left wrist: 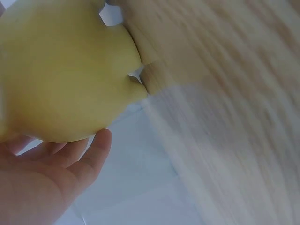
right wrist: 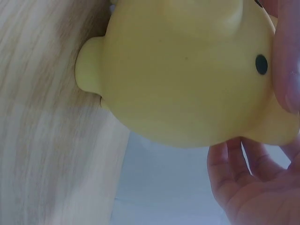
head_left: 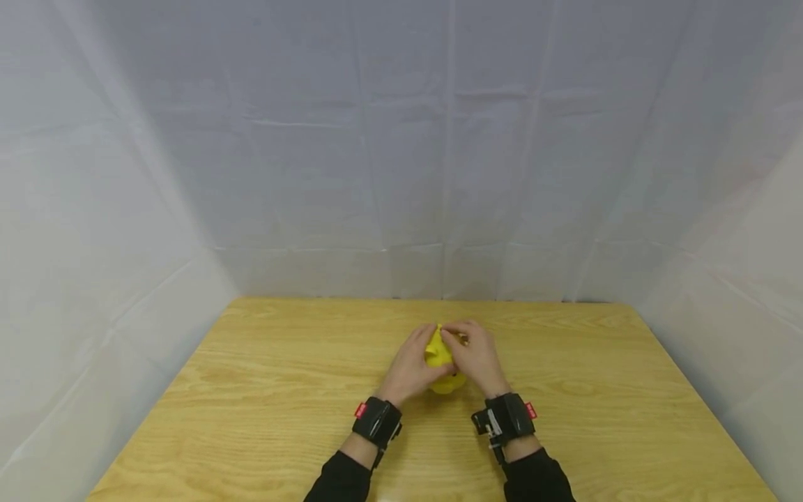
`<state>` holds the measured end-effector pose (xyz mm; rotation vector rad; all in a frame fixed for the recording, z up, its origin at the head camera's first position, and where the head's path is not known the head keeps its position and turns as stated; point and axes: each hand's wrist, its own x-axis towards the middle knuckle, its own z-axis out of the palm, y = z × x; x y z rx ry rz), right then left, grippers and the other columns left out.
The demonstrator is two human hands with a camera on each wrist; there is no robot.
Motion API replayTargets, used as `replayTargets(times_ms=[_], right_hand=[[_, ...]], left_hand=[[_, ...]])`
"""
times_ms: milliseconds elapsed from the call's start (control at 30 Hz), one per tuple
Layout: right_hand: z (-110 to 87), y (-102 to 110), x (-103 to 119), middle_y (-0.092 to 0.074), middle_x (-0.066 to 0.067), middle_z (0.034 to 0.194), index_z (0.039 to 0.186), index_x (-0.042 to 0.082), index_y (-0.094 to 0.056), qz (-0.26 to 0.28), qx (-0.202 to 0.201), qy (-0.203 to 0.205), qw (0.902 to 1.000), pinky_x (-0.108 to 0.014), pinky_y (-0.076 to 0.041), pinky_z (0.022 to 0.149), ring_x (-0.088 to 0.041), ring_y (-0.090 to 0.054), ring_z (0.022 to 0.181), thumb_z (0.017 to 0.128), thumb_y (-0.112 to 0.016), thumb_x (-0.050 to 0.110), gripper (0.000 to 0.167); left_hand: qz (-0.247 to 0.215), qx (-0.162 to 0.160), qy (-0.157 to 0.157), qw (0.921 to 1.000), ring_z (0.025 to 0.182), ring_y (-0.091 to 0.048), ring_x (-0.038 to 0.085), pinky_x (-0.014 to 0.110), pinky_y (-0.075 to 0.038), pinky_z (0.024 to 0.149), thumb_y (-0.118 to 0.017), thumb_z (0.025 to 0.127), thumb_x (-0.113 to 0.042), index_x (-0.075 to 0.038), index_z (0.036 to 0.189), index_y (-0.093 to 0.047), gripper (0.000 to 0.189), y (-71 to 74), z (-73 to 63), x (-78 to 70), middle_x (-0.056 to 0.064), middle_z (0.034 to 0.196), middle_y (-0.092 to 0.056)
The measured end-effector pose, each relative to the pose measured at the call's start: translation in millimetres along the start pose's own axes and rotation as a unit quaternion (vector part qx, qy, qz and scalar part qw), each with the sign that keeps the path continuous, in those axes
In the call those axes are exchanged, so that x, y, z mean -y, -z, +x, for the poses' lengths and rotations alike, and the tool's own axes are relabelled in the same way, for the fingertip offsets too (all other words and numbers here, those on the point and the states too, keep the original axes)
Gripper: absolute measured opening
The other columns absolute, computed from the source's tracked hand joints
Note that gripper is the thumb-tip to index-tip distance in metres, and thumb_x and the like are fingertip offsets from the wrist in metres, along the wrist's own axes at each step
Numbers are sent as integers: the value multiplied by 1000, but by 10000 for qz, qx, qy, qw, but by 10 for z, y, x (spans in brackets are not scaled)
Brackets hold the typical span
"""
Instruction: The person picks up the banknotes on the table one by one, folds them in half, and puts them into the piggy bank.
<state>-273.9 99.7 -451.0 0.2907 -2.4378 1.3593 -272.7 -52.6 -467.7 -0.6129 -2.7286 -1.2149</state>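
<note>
A round, smooth yellow piggy bank (head_left: 439,352) stands on the wooden table between both hands, its stubby feet down on the wood. My left hand (head_left: 410,366) holds its left side, with the thumb across it and the fingers (left wrist: 97,152) curved against the body. From the other side, my right hand (head_left: 479,355) grips it near the top, fingertips close to the left hand's. In the right wrist view, the piggy bank (right wrist: 178,89) shows a snout, a black eye and an ear, partly covered by a thumb. Its top is mostly hidden by the hands.
The light wooden table (head_left: 270,390) reaches back to a pale sheet wall (head_left: 401,174), with similar sheets along the left and right sides. Black straps (head_left: 378,420) sit on both wrists, below which are dark sleeves.
</note>
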Motion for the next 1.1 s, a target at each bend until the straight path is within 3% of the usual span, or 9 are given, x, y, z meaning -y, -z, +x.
replayTargets(times_ms=[333, 800, 900, 1100], right_hand=[[-6, -76, 11, -70, -10, 99, 98, 4, -76, -155, -522, -53, 9985, -42, -56, 83, -26, -65, 95, 88, -72, 12, 14], [-26, 20, 4, -70, -9, 105, 92, 8, -75, -215, -114, -35, 9997, -48, -55, 88, -27, -64, 102, 88, -69, 14, 10], [-32, 51, 4, -70, -9, 108, 95, 8, -75, -190, 2, -71, 9998, -48, -54, 89, -28, -64, 105, 89, -66, 13, 12], [-40, 151, -35, -69, -12, 117, 118, 5, -68, 162, 287, -48, 9994, -47, -54, 94, -30, -64, 111, 95, -57, 8, 26]], left_hand=[[-51, -5, 2, 10000, 142, -36, 35, 52, -34, 114, -73, 84, -45, -4, 151, -34, 87, -14, -7, 7, 18, 156, -35], [65, -15, 46, 10000, 141, -38, 32, 50, -37, 112, -73, 84, -46, -7, 152, -34, 87, -23, -11, -16, 14, 156, -36], [83, -12, 72, 9999, 141, -38, 32, 49, -37, 112, -72, 84, -48, -8, 152, -34, 88, -30, -10, -12, 13, 156, -36], [-44, 27, 111, 9999, 133, -46, 28, 46, -45, 104, -70, 84, -54, -12, 152, -34, 88, -24, -15, -18, 11, 155, -37]])
